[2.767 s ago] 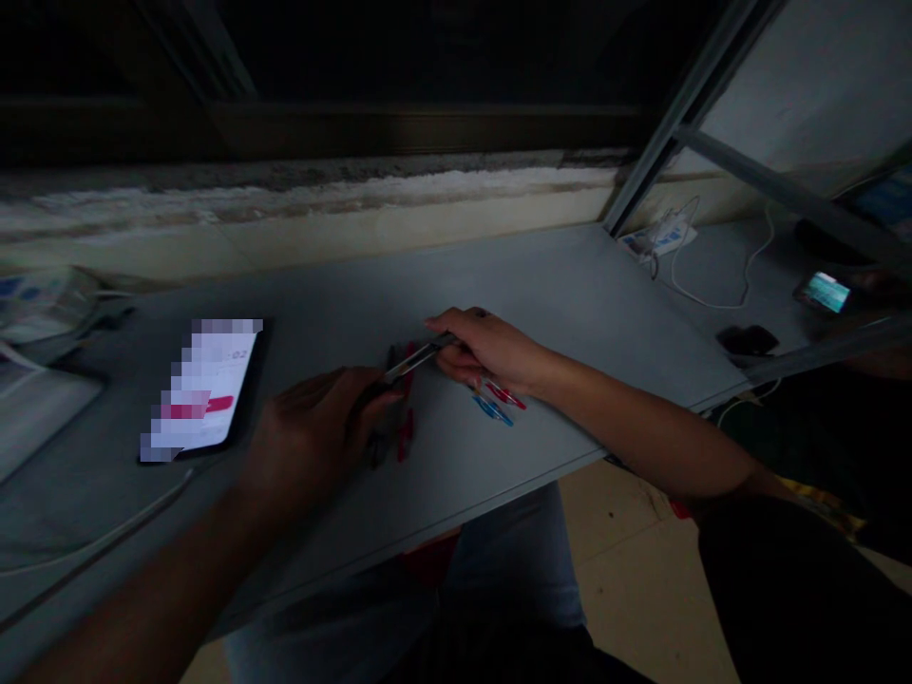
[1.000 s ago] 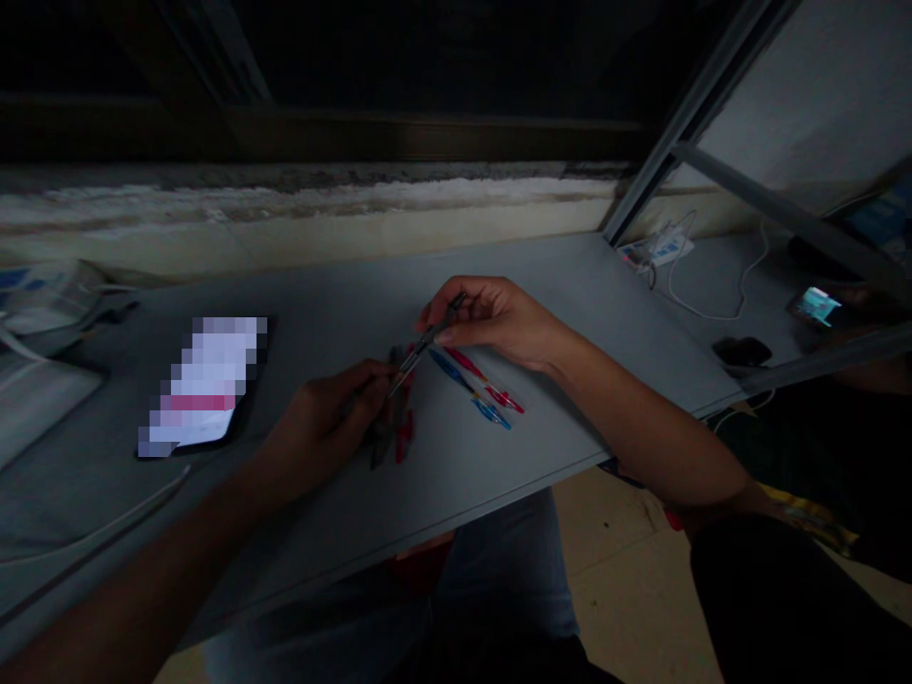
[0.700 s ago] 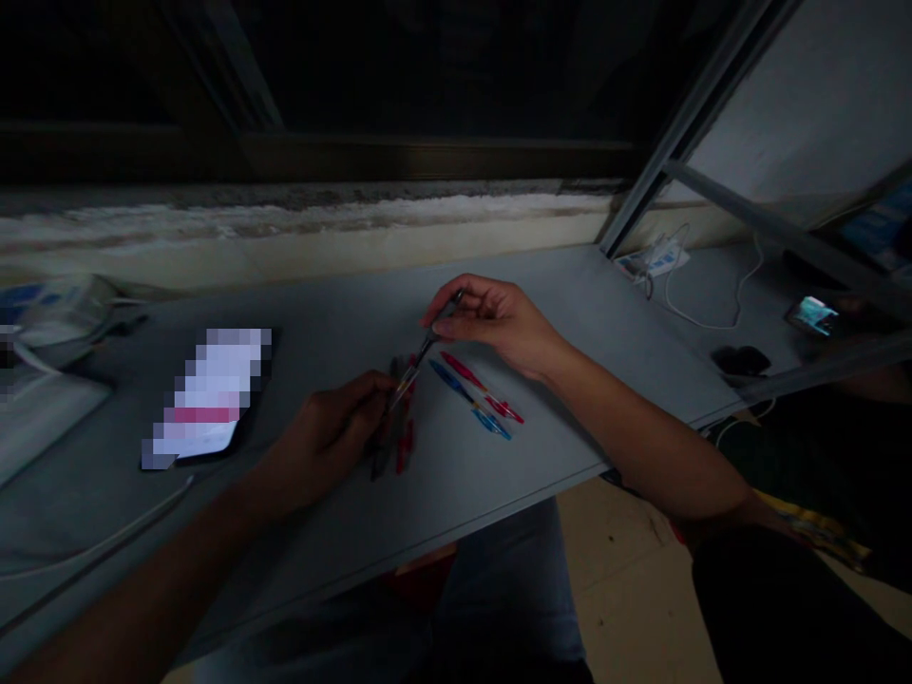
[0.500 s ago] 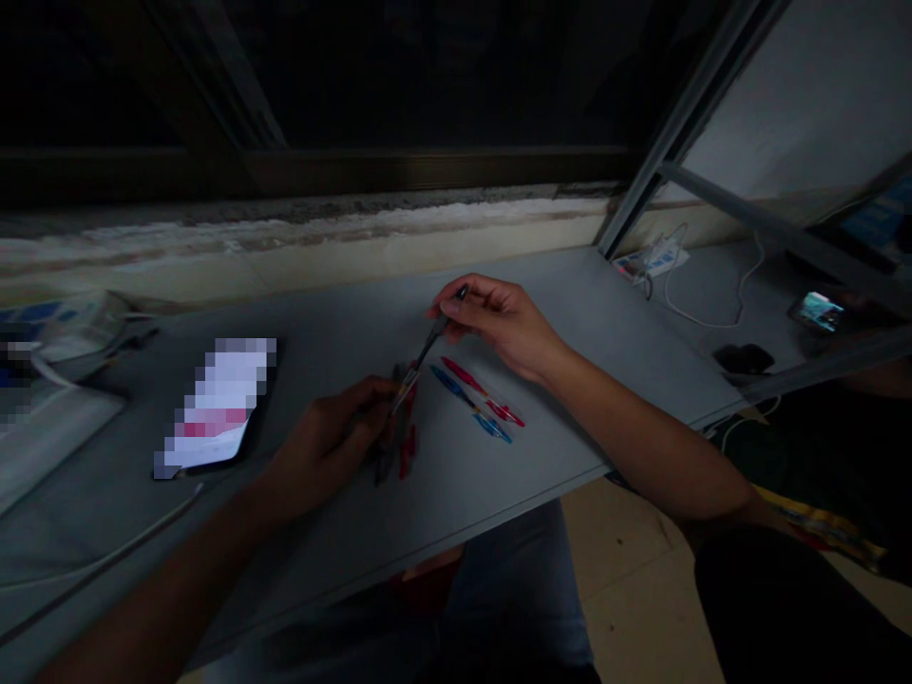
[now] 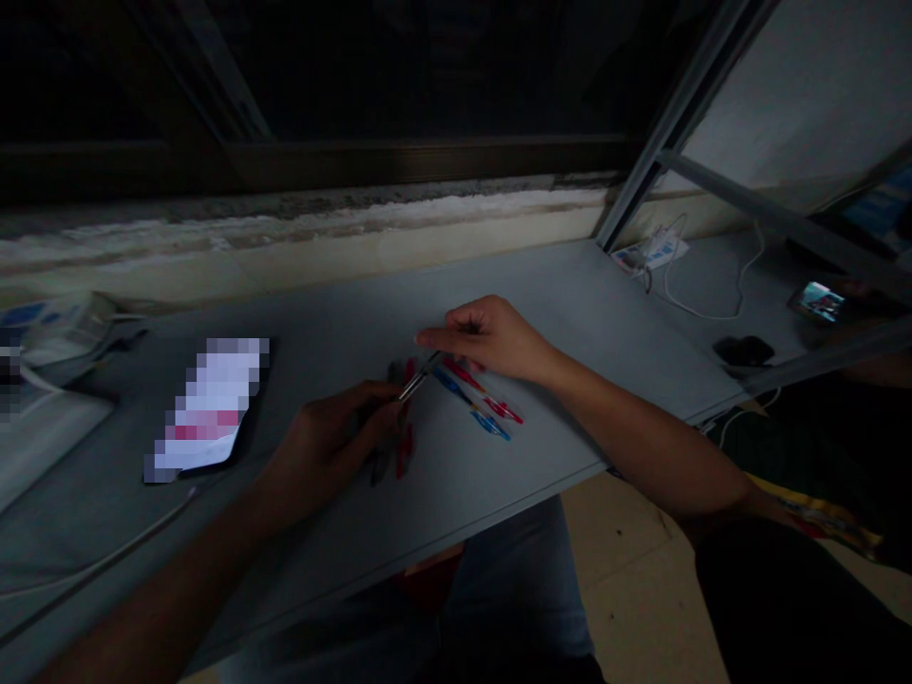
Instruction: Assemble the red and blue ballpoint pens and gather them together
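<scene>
My left hand point(image 5: 332, 432) pinches one end of a dark pen point(image 5: 417, 378) with a clear part, held slanted above the table. The pen's other end reaches the fingers of my right hand point(image 5: 495, 337), which are closed around it and partly hide it. Just below my right hand lie a red pen point(image 5: 491, 399) and a blue pen point(image 5: 466, 399), side by side. Beneath the fingers of my left hand, another red pen point(image 5: 405, 451) and a dark pen point(image 5: 378, 463) rest on the table, partly covered and dim.
A phone point(image 5: 220, 408) with a lit, blurred-out screen lies left on the grey table point(image 5: 534, 285). A white cable point(image 5: 128, 546) runs near it. Beyond the metal frame point(image 5: 641, 180) at right are a power strip point(image 5: 652, 252), a black object point(image 5: 745, 351) and another lit screen point(image 5: 823, 300).
My right hand has come lower and turned, its fingers now lying over the pen's upper end. The pen slants less steeply. My left hand stays nearly in place.
</scene>
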Available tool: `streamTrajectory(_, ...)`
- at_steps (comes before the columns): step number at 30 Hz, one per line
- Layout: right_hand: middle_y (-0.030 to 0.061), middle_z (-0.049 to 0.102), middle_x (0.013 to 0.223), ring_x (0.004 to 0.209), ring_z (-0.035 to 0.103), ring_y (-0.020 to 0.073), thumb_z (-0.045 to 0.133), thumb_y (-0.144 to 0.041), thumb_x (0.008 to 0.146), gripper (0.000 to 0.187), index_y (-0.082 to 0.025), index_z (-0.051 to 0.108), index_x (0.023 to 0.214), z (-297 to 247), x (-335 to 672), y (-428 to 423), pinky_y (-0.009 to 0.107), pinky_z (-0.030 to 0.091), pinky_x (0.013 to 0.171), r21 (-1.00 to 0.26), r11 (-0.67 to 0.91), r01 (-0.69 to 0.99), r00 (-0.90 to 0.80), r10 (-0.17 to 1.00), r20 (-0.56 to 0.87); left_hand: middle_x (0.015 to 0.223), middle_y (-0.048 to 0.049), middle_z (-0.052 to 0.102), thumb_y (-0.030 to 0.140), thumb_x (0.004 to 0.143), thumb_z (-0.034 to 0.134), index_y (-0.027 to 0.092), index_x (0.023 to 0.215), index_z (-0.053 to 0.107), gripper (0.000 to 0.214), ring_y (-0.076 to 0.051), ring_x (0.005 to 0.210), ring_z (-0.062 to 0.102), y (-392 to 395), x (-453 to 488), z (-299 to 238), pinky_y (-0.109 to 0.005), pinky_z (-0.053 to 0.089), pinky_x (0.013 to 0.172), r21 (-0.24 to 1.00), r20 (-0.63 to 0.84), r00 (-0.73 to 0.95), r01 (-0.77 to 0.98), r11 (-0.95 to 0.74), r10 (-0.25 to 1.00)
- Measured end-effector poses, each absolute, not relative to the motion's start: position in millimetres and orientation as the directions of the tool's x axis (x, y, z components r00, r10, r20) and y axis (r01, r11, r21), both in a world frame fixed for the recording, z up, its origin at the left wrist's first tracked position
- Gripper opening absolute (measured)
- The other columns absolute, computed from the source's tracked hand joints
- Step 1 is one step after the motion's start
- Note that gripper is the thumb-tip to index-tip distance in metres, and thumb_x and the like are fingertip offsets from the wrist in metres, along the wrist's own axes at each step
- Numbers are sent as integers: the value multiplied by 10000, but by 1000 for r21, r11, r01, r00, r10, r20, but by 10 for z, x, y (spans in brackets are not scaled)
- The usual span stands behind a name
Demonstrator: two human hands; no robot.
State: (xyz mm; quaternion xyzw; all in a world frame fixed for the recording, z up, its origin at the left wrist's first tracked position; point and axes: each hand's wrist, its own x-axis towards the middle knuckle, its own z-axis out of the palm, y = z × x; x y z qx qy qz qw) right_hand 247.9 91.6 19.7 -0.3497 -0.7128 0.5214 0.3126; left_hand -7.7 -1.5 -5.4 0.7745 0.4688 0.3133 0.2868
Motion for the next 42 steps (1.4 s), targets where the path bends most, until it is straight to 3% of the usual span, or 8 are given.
streamTrajectory(6,-49,746,754,604,648,102,877,-451,924,406,-189,668,1152,204,2596,1062,232,510,620,-980,195,44,-685,720,113,764,-24,775,501,1095,568,213,1125,789,364,-200,631,719,14,-95,-54,-294,556,585,721,165,282,619,-310,945)
streamTrajectory(10,-37,618,556,516,558,81,711,-585,1048,509,-177,630,754,196,2654,1112,242,461,601,-931,275,241,-659,750,51,765,-23,769,502,1078,570,202,1151,804,387,-191,634,704,11,-76,-33,-286,541,595,716,141,308,624,-312,941)
streamTrajectory(15,-32,729,740,618,636,102,836,-523,951,392,-182,687,1075,169,2672,1144,233,503,622,-957,261,130,-700,708,98,778,-18,773,522,1090,552,194,1162,806,421,-181,640,696,-10,-84,-28,-277,532,606,705,146,306,635,-316,941)
streamTrajectory(19,-8,681,652,582,603,93,717,-583,1031,469,-167,666,820,121,2674,1201,241,495,616,-941,261,217,-713,700,30,762,-16,767,536,1091,554,185,1165,806,438,-176,608,684,0,-96,-45,-268,499,557,700,127,302,648,-301,945)
streamTrajectory(24,-16,731,763,662,640,105,785,-532,999,367,-186,666,983,74,2664,1216,247,498,658,-950,272,153,-739,670,72,723,-12,757,513,1104,535,179,1152,810,435,-179,591,685,8,-84,-35,-271,519,556,691,145,295,653,-310,944)
streamTrajectory(31,-74,518,474,470,440,63,588,-746,1068,680,-201,560,662,86,2612,1128,273,394,619,-901,308,304,-704,710,5,992,-86,869,507,1144,543,201,1227,826,425,-233,755,797,-22,-116,-139,-335,626,666,556,299,363,686,-470,883)
streamTrajectory(35,-78,486,430,420,419,57,640,-788,1016,719,-214,513,602,111,2607,1102,283,375,580,-931,221,290,-697,715,-48,970,-87,840,454,1159,575,221,1247,810,343,-258,822,790,-81,-108,-194,-391,655,754,413,431,412,701,-581,803)
streamTrajectory(42,-40,631,576,540,481,69,841,-730,873,617,-175,646,686,127,2508,996,264,368,577,-974,143,174,-572,820,18,1050,-39,778,350,1156,677,237,1360,711,236,-159,882,770,-185,-12,-70,-250,652,778,477,444,651,410,-777,616)
